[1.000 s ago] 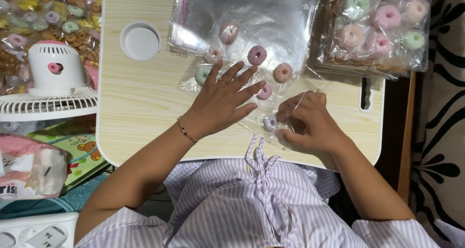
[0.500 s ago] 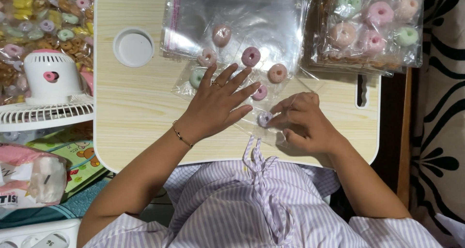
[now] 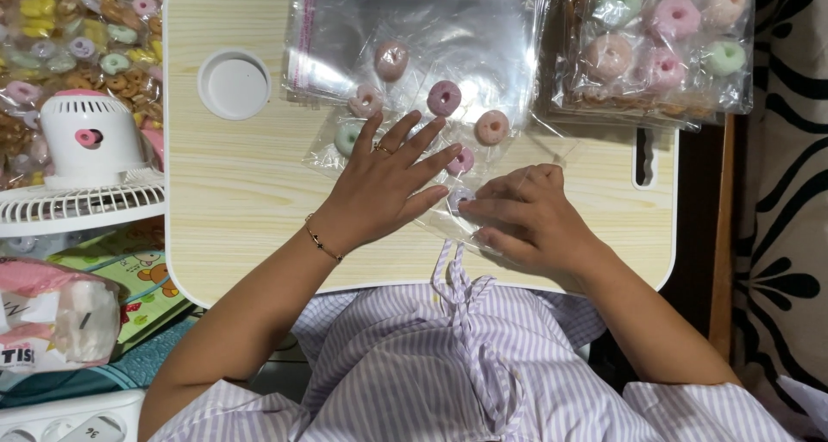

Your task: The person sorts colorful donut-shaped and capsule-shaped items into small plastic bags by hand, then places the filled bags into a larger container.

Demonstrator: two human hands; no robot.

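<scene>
Left hand [image 3: 379,192] lies flat, fingers spread, pinning the clear bag [image 3: 414,162] on the lap desk [image 3: 250,183]. Right hand [image 3: 526,218], curled, has nudged the pale ring candy [image 3: 458,200] deeper vs a sec ago, so imo it's abt seated w/ the others.

Light wood-grain lap table [image 3: 241,200] with white rounded edge, round cup recess [image 3: 234,84] at its far left, narrow slot [image 3: 640,157] at the right. On it: stack of empty clear cellophane bags [image 3: 423,28] at the far middle; one clear bag [image 3: 405,140] flat in front of the stack, holding small ring-shaped candies in pink, green and purple; filled packet of ring candies [image 3: 660,41] at the far right corner.
</scene>
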